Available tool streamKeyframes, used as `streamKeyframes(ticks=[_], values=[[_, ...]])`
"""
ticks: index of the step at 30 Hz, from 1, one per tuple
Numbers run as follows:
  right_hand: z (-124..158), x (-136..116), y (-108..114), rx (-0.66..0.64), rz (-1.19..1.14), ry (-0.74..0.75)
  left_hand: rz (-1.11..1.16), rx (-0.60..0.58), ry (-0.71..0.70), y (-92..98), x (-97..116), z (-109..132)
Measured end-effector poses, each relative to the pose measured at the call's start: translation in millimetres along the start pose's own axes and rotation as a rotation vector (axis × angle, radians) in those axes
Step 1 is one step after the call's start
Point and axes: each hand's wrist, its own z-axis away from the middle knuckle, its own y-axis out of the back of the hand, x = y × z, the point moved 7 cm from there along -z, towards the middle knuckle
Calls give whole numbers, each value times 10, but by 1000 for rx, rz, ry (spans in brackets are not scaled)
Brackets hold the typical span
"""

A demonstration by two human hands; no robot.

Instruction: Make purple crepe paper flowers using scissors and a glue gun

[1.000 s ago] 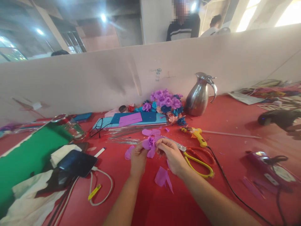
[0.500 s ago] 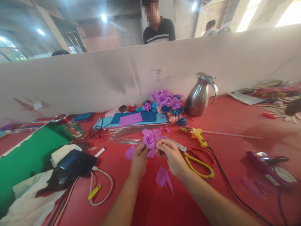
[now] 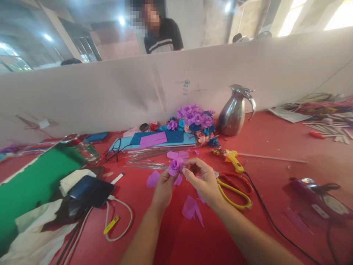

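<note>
A purple paper rose (image 3: 175, 166) sits between my hands over the red table. My left hand (image 3: 163, 187) is closed around its base from below. At the flower's right edge my right hand (image 3: 203, 180) pinches a petal between thumb and forefinger. Purple paper petals (image 3: 190, 207) lie loose below the hands, with another petal (image 3: 152, 179) left of them and more behind the rose. Scissors with red and yellow handles (image 3: 234, 198) rest right of my right hand, which hides part of their blades.
Beyond the hands lie coloured paper sheets (image 3: 154, 140) and a heap of paper flowers (image 3: 195, 117). A steel jug (image 3: 233, 110) stands at the partition. A yellow glue gun (image 3: 233, 158) trails its cable rightward. A phone (image 3: 91, 191) lies left. Someone (image 3: 164, 35) is behind the partition.
The purple loose piece by my right hand has left the rose, and the rose has turned slightly upward. My right hand has shifted its fingers at its edge. The person behind the partition moved left.
</note>
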Motion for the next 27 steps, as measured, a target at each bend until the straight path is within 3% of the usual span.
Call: streamKeyframes(ticks=[7,14,27], values=[[37,-194,4,95,272,176,-128,60,-65,17,130,13],[66,-246,11,132,340,266,-288,88,-204,-49,344,39],[16,-157,49,97,214,98,-462,55,-360,23,326,26]])
